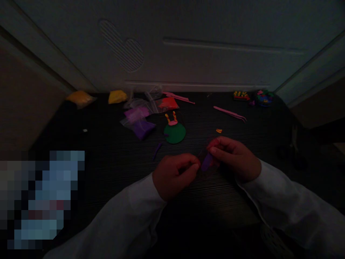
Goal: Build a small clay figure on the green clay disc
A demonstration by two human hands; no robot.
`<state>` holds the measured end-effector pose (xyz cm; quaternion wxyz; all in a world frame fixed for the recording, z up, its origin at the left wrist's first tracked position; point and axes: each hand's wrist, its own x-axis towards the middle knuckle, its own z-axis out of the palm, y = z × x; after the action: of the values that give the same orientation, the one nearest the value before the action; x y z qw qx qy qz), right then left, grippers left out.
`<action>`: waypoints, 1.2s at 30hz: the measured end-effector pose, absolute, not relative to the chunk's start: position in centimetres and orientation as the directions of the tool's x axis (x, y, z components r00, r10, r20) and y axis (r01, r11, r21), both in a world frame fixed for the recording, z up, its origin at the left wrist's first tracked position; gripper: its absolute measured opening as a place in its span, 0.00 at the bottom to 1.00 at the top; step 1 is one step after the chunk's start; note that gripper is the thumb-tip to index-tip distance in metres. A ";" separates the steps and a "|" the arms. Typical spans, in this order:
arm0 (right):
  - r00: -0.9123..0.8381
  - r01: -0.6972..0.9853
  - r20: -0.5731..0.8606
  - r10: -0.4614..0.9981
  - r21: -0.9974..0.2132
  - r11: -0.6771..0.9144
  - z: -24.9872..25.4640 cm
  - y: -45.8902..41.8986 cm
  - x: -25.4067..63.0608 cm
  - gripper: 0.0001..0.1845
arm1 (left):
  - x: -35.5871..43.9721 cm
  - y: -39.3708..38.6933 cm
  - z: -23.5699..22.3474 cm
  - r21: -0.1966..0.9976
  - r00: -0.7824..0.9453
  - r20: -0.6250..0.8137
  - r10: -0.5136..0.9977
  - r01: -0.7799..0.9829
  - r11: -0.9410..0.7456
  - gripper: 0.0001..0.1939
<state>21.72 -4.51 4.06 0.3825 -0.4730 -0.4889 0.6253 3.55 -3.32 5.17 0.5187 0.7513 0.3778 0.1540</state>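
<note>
A small clear plastic bag (199, 172) with a purple piece (207, 161) showing in it is stretched between my two hands, low over the dark table. My left hand (175, 176) pinches its left edge, fingertips closed. On the upper right side, my right hand (237, 158) grips the bag between thumb and fingers. Just beyond them lies a green disc (175, 135), with a pink oval (173, 123) and two yellow-orange upright pieces at its far edge. A thin purple strip (157, 151) rests left of my hands, and a small orange piece (219, 131) lies beyond the right one.
Bags of purple (144, 129), red (169, 103), yellow (117, 96) and orange (80, 98) material lie along the back. Pink tweezers (230, 113) and scissors (294, 144) are to the right. Small colourful models (264, 99) stand back right. A pixelated area (51, 198) covers the left.
</note>
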 end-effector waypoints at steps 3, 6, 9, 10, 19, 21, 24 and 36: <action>-0.267 -0.035 -0.229 0.936 -0.968 -0.247 4.0 -4.5 21.8 0.08 | 3.5 -3.3 5.2 0.893 0.665 -0.157 0.731 0.412 -0.183 0.10; -0.265 -0.053 -0.230 0.936 -0.966 -0.253 4.1 -4.6 21.8 0.08 | 3.5 -3.3 5.2 0.892 0.664 -0.149 0.733 0.411 -0.190 0.10; -0.264 -0.069 -0.213 0.941 -0.969 -0.239 4.1 -4.6 21.7 0.09 | 3.4 -3.4 5.2 0.890 0.662 -0.152 0.734 0.415 -0.190 0.10; -0.267 -0.067 -0.210 0.941 -0.970 -0.235 4.1 -4.6 21.7 0.09 | 3.4 -3.4 5.1 0.888 0.665 -0.153 0.731 0.417 -0.194 0.10; -0.276 -0.025 -0.235 0.932 -0.968 -0.252 4.1 -4.6 21.8 0.09 | 3.5 -3.3 5.3 0.874 0.662 -0.153 0.734 0.438 -0.212 0.10; -0.259 -0.033 -0.234 0.937 -0.967 -0.251 4.1 -4.6 21.7 0.09 | 3.5 -3.4 5.3 0.879 0.656 -0.151 0.739 0.432 -0.204 0.10; -0.253 -0.049 -0.220 0.942 -0.970 -0.240 4.1 -4.7 21.6 0.11 | 3.5 -3.4 5.3 0.887 0.653 -0.150 0.742 0.420 -0.190 0.10; -0.247 -0.040 -0.195 0.949 -0.977 -0.211 4.0 -4.5 21.7 0.09 | 3.4 -3.4 5.3 0.942 0.649 -0.236 0.723 0.336 0.006 0.11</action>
<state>21.70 -4.50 4.00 0.3975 -0.4675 -0.4864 0.6220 3.45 -3.36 5.29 0.5949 0.6859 0.3860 0.1630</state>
